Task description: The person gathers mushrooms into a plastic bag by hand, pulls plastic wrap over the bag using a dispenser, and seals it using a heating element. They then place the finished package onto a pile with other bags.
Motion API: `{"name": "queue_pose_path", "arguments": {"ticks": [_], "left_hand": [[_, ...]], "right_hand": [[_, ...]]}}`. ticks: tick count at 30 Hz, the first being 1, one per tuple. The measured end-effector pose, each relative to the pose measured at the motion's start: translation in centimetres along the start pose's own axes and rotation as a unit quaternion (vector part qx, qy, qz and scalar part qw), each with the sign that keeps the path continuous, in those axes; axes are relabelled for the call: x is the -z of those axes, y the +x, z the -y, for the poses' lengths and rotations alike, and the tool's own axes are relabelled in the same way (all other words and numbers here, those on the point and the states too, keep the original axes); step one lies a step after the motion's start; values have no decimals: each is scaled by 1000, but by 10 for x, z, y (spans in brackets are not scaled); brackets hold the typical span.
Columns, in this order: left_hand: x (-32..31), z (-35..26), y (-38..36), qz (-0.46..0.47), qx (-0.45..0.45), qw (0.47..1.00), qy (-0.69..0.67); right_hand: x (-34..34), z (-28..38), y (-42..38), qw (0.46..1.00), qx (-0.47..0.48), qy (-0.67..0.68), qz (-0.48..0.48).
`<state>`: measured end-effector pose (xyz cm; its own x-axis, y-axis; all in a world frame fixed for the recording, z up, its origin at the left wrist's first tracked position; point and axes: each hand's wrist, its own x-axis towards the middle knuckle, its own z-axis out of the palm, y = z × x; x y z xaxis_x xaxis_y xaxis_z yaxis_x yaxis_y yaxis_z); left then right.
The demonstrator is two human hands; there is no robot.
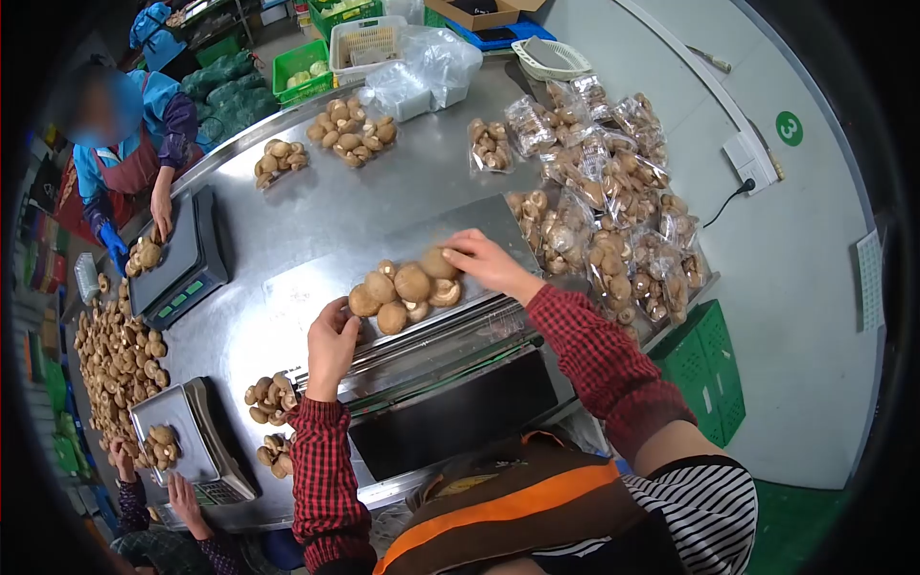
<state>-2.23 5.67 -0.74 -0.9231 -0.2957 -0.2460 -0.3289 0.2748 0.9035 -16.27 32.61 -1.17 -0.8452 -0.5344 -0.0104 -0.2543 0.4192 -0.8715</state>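
A small pile of brown shiitake mushrooms lies on the steel work surface in front of me, just beyond a wrapping machine. My right hand reaches in from the right, its fingertips and thumb on a slightly blurred mushroom at the pile's right end. At the left end, my left hand is beside the nearest mushroom, thumb and fingers apart and curved. Whether those fingers touch the pile is hard to make out.
Bagged mushrooms are heaped at the right. Loose mushrooms cover the left end of the steel table. Two co-workers handle mushrooms at scales there. Clear plastic bags and baskets stand at the back.
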Motion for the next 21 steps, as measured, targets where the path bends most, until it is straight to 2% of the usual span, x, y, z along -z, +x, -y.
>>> {"name": "queue_pose_path", "arguments": {"ticks": [2,6,8,9,10,11,12,13,14,15,16,17,18,19,20,21], "left_hand": [[-1,3,2,1,-14,1000,6],[3,12,-4,-9,-57,998,37],[16,3,-30,-174,-99,978,53],[21,8,-45,-175,-98,978,54],[27,17,-67,-219,-99,951,192],[32,26,-84,-259,-97,904,326],[27,46,-93,-245,-114,874,403],[20,36,-98,-242,-127,868,415],[10,24,-98,-240,-142,861,426],[4,11,-96,-187,-97,883,419],[1,12,-89,-130,-83,908,389],[2,21,-88,-118,-55,950,285],[6,28,-87,-104,-29,978,176],[21,16,-91,1,128,980,-150],[41,3,-99,111,267,844,-452],[47,-29,-105,150,277,788,-530]], "right_hand": [[-4,1,-5,991,35,-127,-26],[3,1,-13,982,79,-163,-52],[19,4,-31,988,45,-87,-117],[37,11,-50,984,-14,-161,-77],[51,18,-70,969,-70,-234,-37],[50,17,-82,970,-67,-232,-38],[46,17,-98,946,-97,-310,-4],[40,18,-115,914,-127,-385,34],[22,8,-118,935,-91,-343,-24],[9,5,-116,943,-73,-321,-46],[2,3,-114,950,-53,-300,-68],[4,2,-117,951,-47,-299,-68],[14,10,-118,981,-189,-18,-47],[24,11,-118,912,-312,265,-19],[39,0,-124,762,-379,521,65],[44,13,-121,695,-373,603,121]]}}
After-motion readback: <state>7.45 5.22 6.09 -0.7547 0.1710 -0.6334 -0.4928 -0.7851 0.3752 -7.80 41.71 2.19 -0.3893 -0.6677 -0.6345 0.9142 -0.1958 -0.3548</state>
